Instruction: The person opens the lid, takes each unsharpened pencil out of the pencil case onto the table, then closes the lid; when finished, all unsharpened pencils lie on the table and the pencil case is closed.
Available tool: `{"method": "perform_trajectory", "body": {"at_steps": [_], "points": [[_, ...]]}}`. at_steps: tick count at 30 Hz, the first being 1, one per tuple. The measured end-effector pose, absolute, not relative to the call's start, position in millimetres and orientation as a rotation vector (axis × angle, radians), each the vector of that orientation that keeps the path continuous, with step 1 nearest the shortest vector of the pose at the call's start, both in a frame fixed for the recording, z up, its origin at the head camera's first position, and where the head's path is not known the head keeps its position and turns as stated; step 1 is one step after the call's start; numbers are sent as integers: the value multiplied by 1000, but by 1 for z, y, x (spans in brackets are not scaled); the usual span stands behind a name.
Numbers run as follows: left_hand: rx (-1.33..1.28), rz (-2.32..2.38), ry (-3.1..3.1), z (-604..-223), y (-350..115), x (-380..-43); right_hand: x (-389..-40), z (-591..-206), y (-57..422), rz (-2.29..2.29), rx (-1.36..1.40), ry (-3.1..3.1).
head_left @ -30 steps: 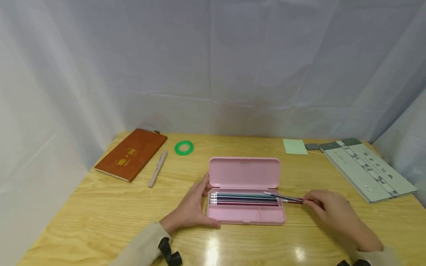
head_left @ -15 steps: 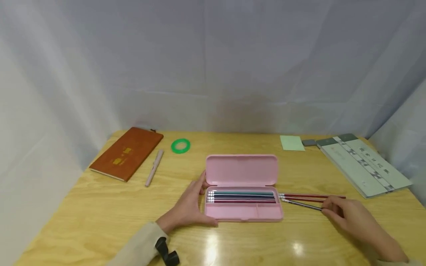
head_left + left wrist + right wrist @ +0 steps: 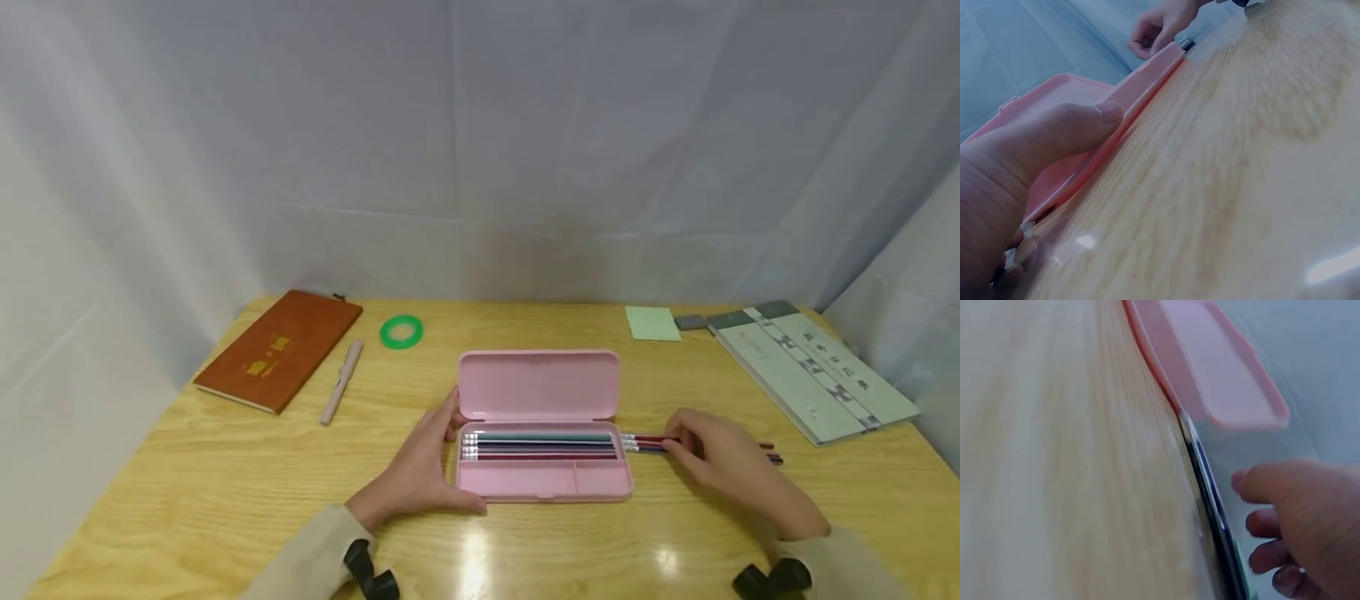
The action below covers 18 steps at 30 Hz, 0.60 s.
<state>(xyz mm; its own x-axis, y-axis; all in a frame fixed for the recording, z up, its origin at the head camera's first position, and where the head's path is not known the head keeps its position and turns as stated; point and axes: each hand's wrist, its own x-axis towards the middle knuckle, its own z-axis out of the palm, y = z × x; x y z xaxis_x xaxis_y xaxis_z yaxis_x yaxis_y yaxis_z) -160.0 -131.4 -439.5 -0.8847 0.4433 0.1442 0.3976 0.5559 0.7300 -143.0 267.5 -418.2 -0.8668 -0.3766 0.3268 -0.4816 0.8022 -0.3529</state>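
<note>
An open pink pencil case (image 3: 517, 479) lies on the table, with several pencils (image 3: 543, 446) in its long back compartment, silver ends to the left. My left hand (image 3: 412, 473) holds the case's left end, thumb along the front edge and fingers at the back corner. To the right of the case, more pencils (image 3: 642, 443), red and dark, lie side by side on the table, silver ends near the case wall. My right hand (image 3: 723, 458) is over these pencils, fingers loosely bent; in the right wrist view a gap shows between its thumb (image 3: 1254, 481) and the pencils.
A brown notebook (image 3: 281, 350), a pale pen (image 3: 342, 383) and a green tape ring (image 3: 401, 332) lie to the left. At the back right are a pale green sticky-note pad (image 3: 652, 323), a grey block (image 3: 690, 322) and a pale green book (image 3: 813, 375).
My right hand carried a dark pencil out of the case area, laid it beside the red ones and let go, then came back left over them. My left hand stays on the case.
</note>
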Motion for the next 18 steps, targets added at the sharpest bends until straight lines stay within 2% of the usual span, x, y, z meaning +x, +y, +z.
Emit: {"method": "perform_trajectory", "body": {"at_steps": [8, 18], "points": [[759, 1248, 2737, -441, -130, -160, -164, -417, 207, 639, 986, -2612], [738, 1254, 2717, -438, -131, -160, -174, -415, 164, 361, 1058, -2693]]}}
